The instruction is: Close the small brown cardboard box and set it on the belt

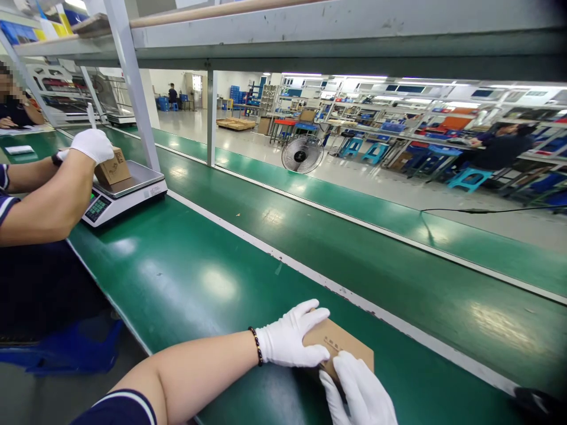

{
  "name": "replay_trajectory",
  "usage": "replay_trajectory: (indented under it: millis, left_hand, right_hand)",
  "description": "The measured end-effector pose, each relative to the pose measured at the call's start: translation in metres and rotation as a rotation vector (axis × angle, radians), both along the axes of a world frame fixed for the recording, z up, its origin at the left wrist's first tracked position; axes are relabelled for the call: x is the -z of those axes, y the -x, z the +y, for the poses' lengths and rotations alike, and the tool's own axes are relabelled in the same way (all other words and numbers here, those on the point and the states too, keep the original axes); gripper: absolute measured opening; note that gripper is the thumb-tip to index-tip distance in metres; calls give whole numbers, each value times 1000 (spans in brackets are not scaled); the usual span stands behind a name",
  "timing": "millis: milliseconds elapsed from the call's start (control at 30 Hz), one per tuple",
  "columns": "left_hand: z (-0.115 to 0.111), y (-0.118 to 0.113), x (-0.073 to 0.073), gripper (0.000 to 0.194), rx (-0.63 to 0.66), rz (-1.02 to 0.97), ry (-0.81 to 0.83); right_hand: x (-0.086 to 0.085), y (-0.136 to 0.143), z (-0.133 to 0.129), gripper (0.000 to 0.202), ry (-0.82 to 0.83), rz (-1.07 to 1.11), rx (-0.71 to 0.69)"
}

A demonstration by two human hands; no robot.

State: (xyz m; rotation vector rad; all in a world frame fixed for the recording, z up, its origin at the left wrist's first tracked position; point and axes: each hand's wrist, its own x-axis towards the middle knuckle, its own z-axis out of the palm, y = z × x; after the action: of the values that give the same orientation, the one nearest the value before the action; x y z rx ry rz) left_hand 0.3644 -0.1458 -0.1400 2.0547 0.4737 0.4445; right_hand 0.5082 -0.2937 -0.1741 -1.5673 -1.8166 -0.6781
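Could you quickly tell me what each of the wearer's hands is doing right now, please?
Left hand: gloved, grip closed around the near end of the small cardboard box.
Right hand: gloved, pressed on the same box; grip cannot be told.

White gloves on left hand (290, 339) and right hand (361, 392); brown box (343, 348); green belt (212, 265) with white stripe; black bead bracelet (256, 345); blue stools (469, 177).

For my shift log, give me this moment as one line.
left hand: on small brown cardboard box | right hand: on box | surface: green conveyor belt | co-worker's gloved hand: box on scale
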Motion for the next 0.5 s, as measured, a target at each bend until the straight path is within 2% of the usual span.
replay_trajectory:
  millis: [100,233,433,500]
  left_hand:
    - [0,-1,-1,83,-5,-10,-4]
    - [0,-2,-2,82,-9,-31,-9]
    - [-1,-3,1,78,-23,-73,-30]
    - [-1,-5,4,78,-23,-91,-55]
  right_hand:
    - [-2,3,4,32,19,87,18]
    - [4,-3,0,20,23,150,-33]
    - [11,-2,-1,20,20,264,-24]
    - [8,6,1,27,25,326,53]
